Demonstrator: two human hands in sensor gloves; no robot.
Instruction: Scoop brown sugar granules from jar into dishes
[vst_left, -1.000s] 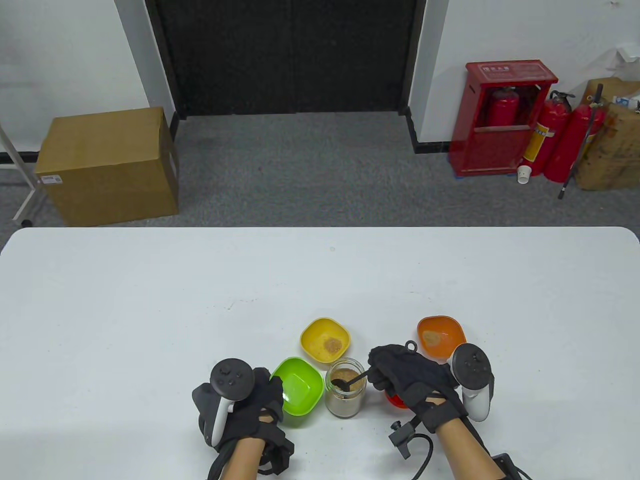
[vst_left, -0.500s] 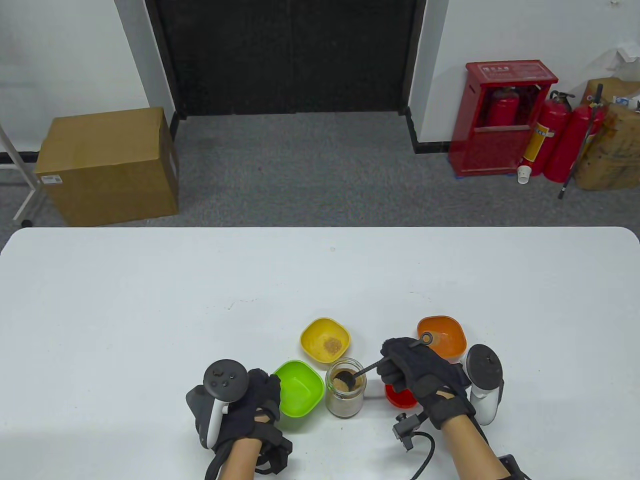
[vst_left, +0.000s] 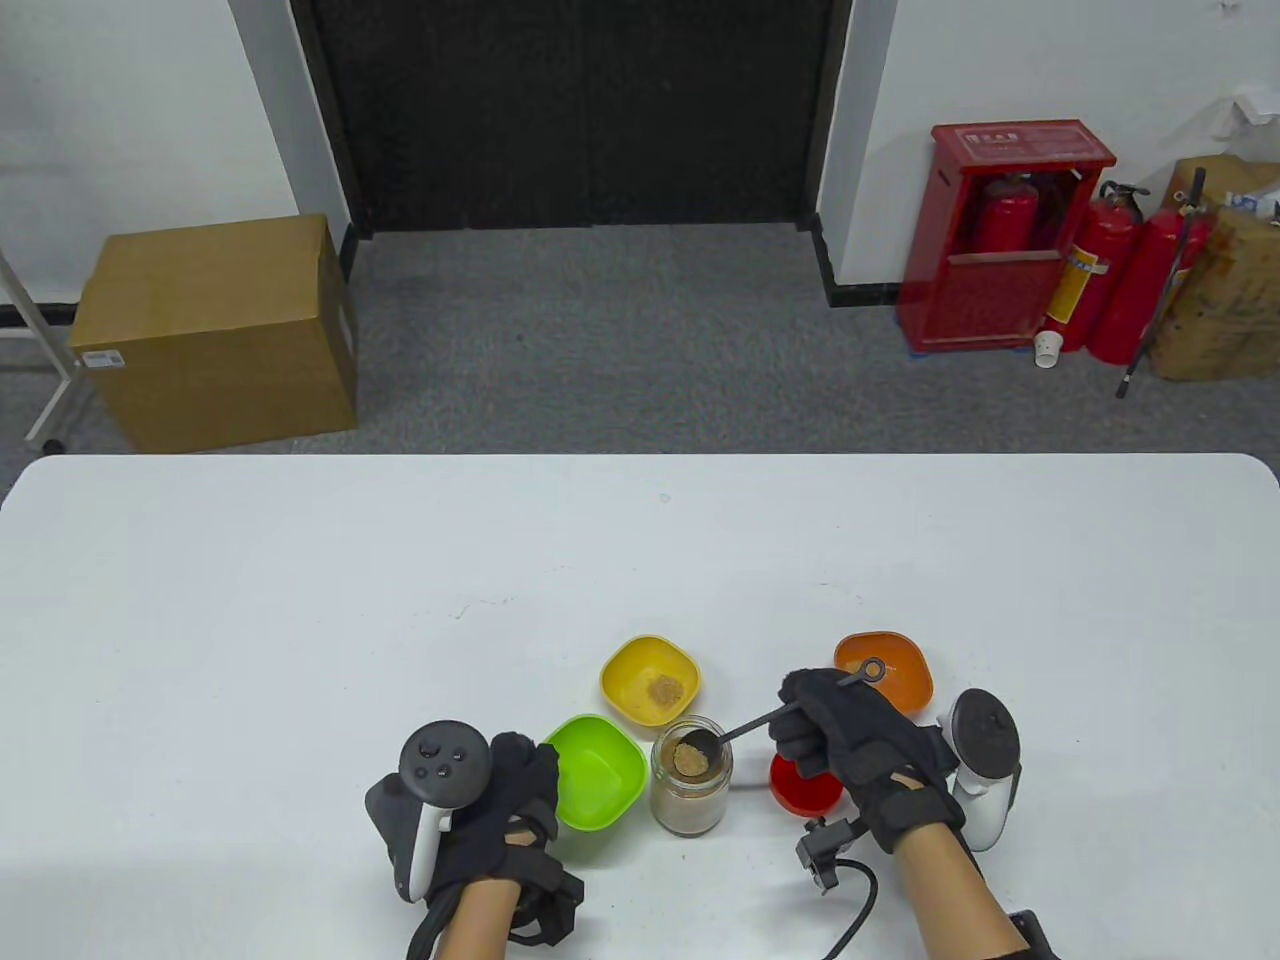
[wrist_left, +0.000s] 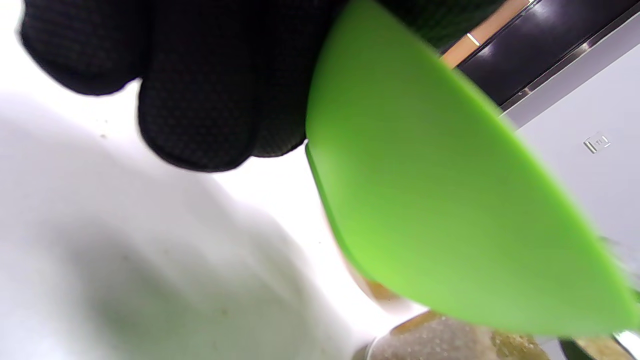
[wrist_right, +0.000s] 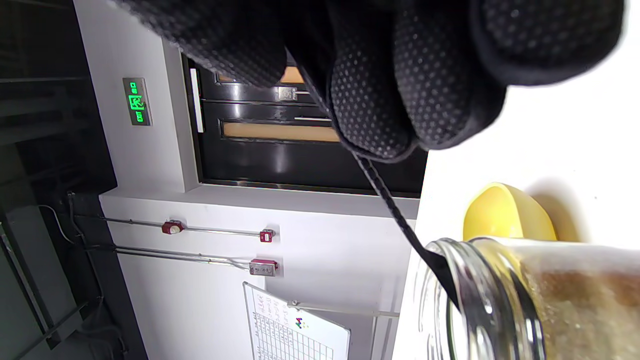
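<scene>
Since 1 s ago right hand (vst_left: 860, 750), gripping spoon (vst_left: 697, 752), lifted it loaded above jar (vst_left: 690, 790); yellow dish (vst_left: 650, 682) & orange dish (vst_left: 884, 668) had sugar, green dish (vst_left: 597, 772), held by left hand (vst_left: 490, 815), not yet.

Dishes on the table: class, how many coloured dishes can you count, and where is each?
4. Yellow dish behind the jar; green dish left of it, at the left hand; orange dish far right; red dish partly hidden under the right hand.

Right hand (vst_left: 850, 745) hides pt of red dish (vst_left: 800, 790) & orange dish (vst_left: 900, 670).
</scene>
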